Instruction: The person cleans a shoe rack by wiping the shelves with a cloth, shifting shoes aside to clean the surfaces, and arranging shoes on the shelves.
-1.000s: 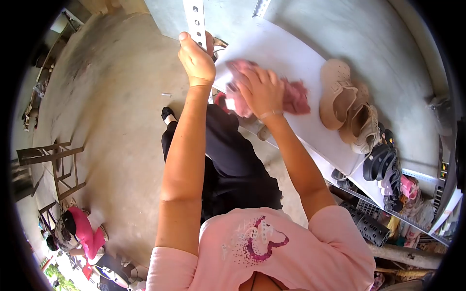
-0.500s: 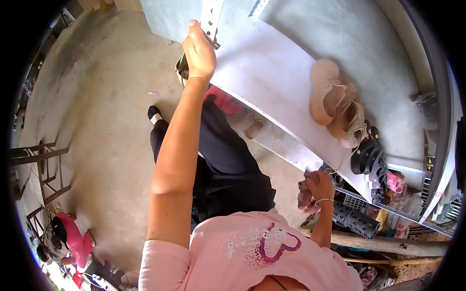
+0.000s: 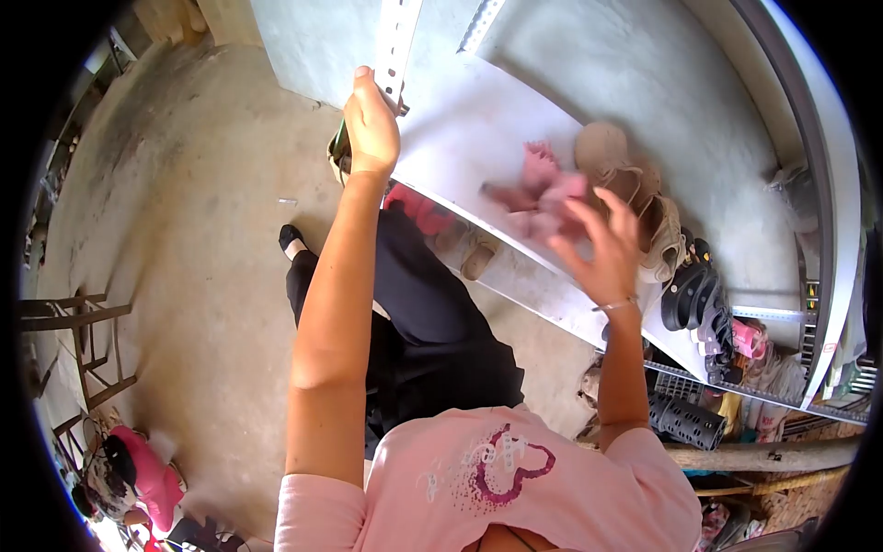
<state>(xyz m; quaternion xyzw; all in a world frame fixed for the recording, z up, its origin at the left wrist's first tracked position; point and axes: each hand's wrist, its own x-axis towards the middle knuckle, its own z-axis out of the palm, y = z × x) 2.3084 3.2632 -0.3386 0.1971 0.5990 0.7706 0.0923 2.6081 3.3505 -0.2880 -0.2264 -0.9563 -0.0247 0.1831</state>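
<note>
1. The cloth (image 3: pixel 556 193) is pink, darker and brownish at its left end, and crumpled into uneven folds with a ragged upper edge; motion blurs much of its outline.
2. It is over the white upper shelf (image 3: pixel 478 120), near the front edge and just beside the beige shoes (image 3: pixel 602 152); whether all of it rests on the board is hard to tell.
3. Counted: one cloth; at least three beige shoes, crowded together and partly overlapping; at least two black clogs (image 3: pixel 685 294) beyond them; one tan shoe (image 3: pixel 478 259) on the lower shelf (image 3: pixel 552 308), with one red item (image 3: pixel 414 207) farther left, partly hidden by the leg.
4. The right hand (image 3: pixel 605 248) is spread wide, fingers apart and slightly bent, and blurred. It has no grip on anything; its fingertips are at the cloth's right side, and touching or apart cannot be told. A bracelet (image 3: pixel 614 304) circles the wrist.
5. The left hand (image 3: pixel 372 129) is closed around the perforated metal post (image 3: pixel 395 46), thumb pointing up, fingers mostly hidden.
</note>
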